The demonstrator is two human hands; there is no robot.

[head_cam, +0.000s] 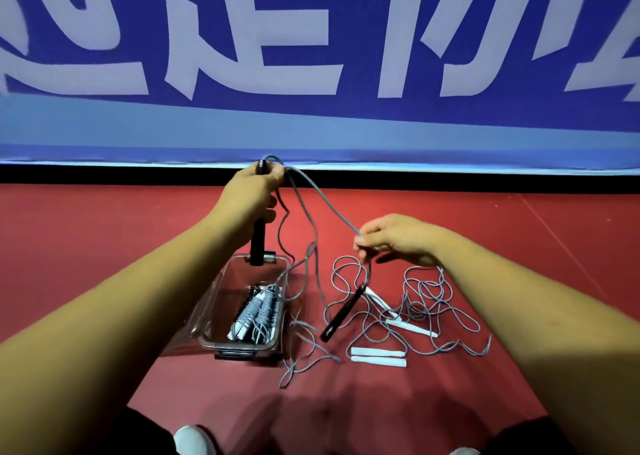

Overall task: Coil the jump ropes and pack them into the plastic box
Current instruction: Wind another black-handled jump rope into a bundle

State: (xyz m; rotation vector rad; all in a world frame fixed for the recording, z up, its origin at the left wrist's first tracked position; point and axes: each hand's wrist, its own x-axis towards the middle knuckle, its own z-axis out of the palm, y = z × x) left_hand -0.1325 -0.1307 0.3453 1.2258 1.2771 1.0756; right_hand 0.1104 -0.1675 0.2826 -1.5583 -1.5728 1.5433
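1. The floor (104,264) is a smooth red mat. At its far edge a black strip (485,177) runs along the foot of the wall.
2. A blue banner (346,128) covers the wall. It has a paler band low down.
3. The banner carries large white characters (263,38). The frame's top edge crops them, so they cannot be read in full.
4. The clear plastic box (211,302) stands open on the mat, with coiled ropes (258,310) inside.
5. The left hand (251,191) grips a black handle (258,243) upright above the box's far end.
6. The right hand (398,239) pinches the grey cord (325,205) that runs from that handle. A second black handle (343,312) slants below it.
7. Loose ropes with white handles (377,357) lie tangled on the mat to the right of the box.
8. The toe of a white shoe (194,439) shows at the bottom edge.
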